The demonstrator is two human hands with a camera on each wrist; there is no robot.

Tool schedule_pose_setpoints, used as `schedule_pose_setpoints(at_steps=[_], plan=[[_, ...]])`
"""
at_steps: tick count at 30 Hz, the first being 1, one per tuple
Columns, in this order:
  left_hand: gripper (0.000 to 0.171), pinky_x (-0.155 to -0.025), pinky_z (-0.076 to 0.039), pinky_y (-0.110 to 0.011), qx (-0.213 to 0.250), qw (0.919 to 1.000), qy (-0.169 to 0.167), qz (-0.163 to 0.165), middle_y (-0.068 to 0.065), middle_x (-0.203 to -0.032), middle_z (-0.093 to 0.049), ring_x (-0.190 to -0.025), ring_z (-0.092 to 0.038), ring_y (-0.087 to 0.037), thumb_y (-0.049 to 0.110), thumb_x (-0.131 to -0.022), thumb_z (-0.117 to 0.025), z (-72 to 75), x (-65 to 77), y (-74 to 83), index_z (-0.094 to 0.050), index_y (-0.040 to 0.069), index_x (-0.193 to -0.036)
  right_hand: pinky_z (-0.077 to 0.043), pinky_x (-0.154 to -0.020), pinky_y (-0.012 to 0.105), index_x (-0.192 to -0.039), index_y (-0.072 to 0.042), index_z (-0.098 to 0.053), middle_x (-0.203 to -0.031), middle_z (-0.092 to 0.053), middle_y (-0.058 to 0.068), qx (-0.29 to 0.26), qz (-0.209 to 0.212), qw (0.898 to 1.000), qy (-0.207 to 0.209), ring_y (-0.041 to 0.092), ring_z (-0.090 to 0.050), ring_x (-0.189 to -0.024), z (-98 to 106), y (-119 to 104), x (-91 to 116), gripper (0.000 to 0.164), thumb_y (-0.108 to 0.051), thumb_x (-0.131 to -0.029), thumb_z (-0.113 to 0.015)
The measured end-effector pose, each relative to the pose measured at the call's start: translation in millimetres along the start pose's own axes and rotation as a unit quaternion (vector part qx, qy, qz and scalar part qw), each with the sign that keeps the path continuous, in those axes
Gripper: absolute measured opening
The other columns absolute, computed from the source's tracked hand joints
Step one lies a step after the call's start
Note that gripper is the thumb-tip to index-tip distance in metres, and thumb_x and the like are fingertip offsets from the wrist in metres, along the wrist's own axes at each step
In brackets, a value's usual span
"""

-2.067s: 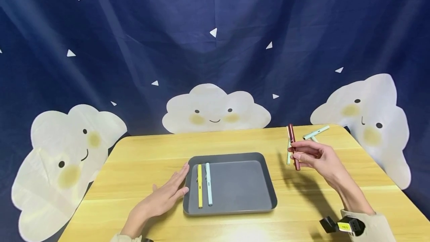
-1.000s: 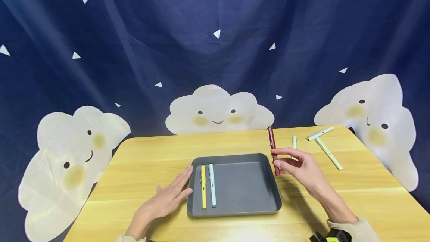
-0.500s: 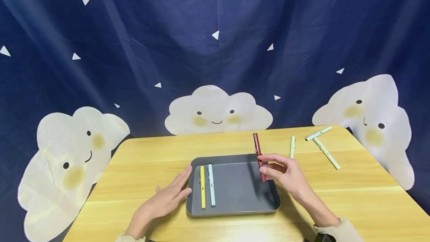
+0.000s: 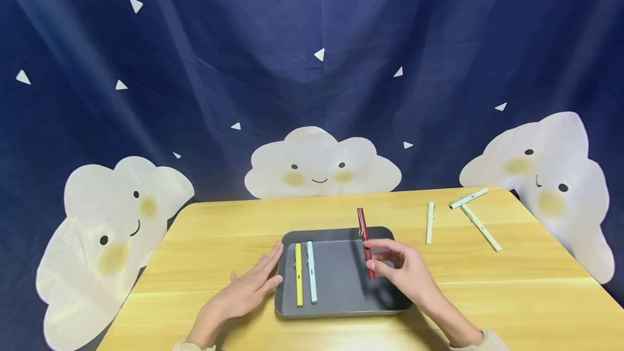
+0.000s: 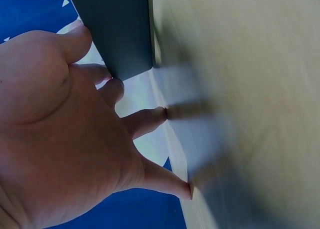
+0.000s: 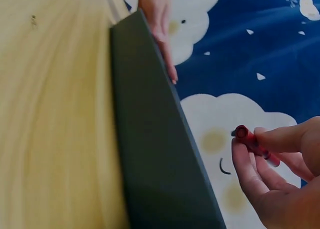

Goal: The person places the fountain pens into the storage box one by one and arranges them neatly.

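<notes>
My right hand (image 4: pixel 402 270) pinches a dark red pen (image 4: pixel 363 226) between thumb and fingers, over the right half of a dark grey tray (image 4: pixel 341 310). The pen stands tilted, its clip end up and away from me; the right wrist view shows the red pen (image 6: pixel 256 145) end-on. At the tray's left side, my left hand (image 4: pixel 246 288) rests with straight fingers touching the wall, and in the left wrist view the thumb and fingertips meet the tray (image 5: pixel 117 29). Inside the tray, a yellow pen (image 4: pixel 299 280) and a pale blue pen (image 4: pixel 312 278) lie side by side at the left.
To the right of the tray a pale green pen (image 4: pixel 430 223) lies on the wooden table (image 4: pixel 234 226). Farther right, a mint pen (image 4: pixel 468 198) touches the end of another pale green pen (image 4: pixel 481 227). Behind the table hangs a dark blue curtain (image 4: pixel 273 85) with cloud faces.
My right hand has carried the red pen leftward and toward me, from beside the pale green pens to over the tray. My left hand has stayed at the tray's left side.
</notes>
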State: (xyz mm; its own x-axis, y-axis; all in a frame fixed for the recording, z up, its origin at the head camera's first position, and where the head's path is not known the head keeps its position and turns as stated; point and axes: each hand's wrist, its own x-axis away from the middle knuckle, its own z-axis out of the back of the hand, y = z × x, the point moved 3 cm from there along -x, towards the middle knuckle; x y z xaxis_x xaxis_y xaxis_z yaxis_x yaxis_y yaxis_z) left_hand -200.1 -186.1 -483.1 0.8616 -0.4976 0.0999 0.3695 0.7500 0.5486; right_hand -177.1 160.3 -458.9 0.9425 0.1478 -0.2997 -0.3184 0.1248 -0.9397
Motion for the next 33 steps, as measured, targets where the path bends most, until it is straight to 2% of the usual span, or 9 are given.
schedule_pose_setpoints(at_steps=[3,9,14,25,29,33], plan=[[0.067,-0.092,0.002,-0.093,-0.001,1.0000,0.002,0.001,0.006,-0.171,-0.009,-0.152,-0.022,-0.042,0.044,-0.111,-0.041,-0.3,0.0,0.3,-0.009,0.026,-0.167,-0.062,-0.067,0.037,-0.119,0.002,-0.073,-0.105,-0.074,0.013,-0.001,0.000,1.000,-0.004,0.017,-0.074,-0.086,-6,3,3,0.032,0.003,-0.087,-0.078],[0.067,-0.093,-0.001,-0.093,-0.004,1.0000,0.000,0.004,0.005,-0.171,-0.012,-0.152,-0.024,-0.040,0.045,-0.110,-0.041,0.5,1.0,1.2,-0.010,0.025,-0.167,-0.061,-0.071,0.032,-0.118,0.002,-0.073,-0.111,-0.070,0.027,-0.004,-0.011,1.000,-0.012,0.019,-0.073,-0.090,-18,7,5,0.032,0.002,-0.087,-0.079],[0.067,-0.092,-0.002,-0.093,-0.005,1.0000,-0.001,0.003,0.005,-0.171,-0.011,-0.152,-0.024,-0.040,0.045,-0.110,-0.040,1.5,1.1,1.2,-0.010,0.025,-0.167,-0.060,-0.074,0.031,-0.120,0.006,-0.071,-0.112,-0.069,0.029,-0.009,-0.017,0.999,-0.030,0.022,-0.074,-0.089,-28,8,2,0.034,-0.001,-0.088,-0.080],[0.067,-0.092,-0.002,-0.093,-0.004,1.0000,-0.001,0.001,0.004,-0.171,-0.012,-0.152,-0.024,-0.041,0.045,-0.110,-0.041,0.9,0.1,2.8,-0.011,0.024,-0.167,-0.060,-0.074,0.028,-0.118,0.006,-0.072,-0.111,-0.072,0.025,0.010,-0.053,0.997,-0.058,0.025,-0.074,-0.090,-43,16,-6,0.033,0.001,-0.086,-0.080],[0.067,-0.092,-0.001,-0.093,-0.003,1.0000,0.000,0.003,0.004,-0.171,-0.012,-0.152,-0.024,-0.041,0.045,-0.110,-0.042,1.5,0.6,3.3,-0.011,0.024,-0.167,-0.056,-0.070,0.023,-0.116,0.005,-0.073,-0.106,-0.074,0.022,0.029,-0.069,0.995,-0.061,0.021,-0.073,-0.087,-48,20,-8,0.032,0.001,-0.085,-0.081],[0.067,-0.092,-0.001,-0.093,-0.001,1.0000,0.003,0.004,0.005,-0.171,-0.012,-0.152,-0.023,-0.041,0.045,-0.110,-0.042,1.6,0.3,2.8,-0.012,0.025,-0.167,-0.051,-0.065,0.021,-0.113,0.001,-0.076,-0.096,-0.076,0.015,0.060,-0.076,0.993,-0.064,0.017,-0.072,-0.082,-53,23,-10,0.030,0.000,-0.084,-0.082]])
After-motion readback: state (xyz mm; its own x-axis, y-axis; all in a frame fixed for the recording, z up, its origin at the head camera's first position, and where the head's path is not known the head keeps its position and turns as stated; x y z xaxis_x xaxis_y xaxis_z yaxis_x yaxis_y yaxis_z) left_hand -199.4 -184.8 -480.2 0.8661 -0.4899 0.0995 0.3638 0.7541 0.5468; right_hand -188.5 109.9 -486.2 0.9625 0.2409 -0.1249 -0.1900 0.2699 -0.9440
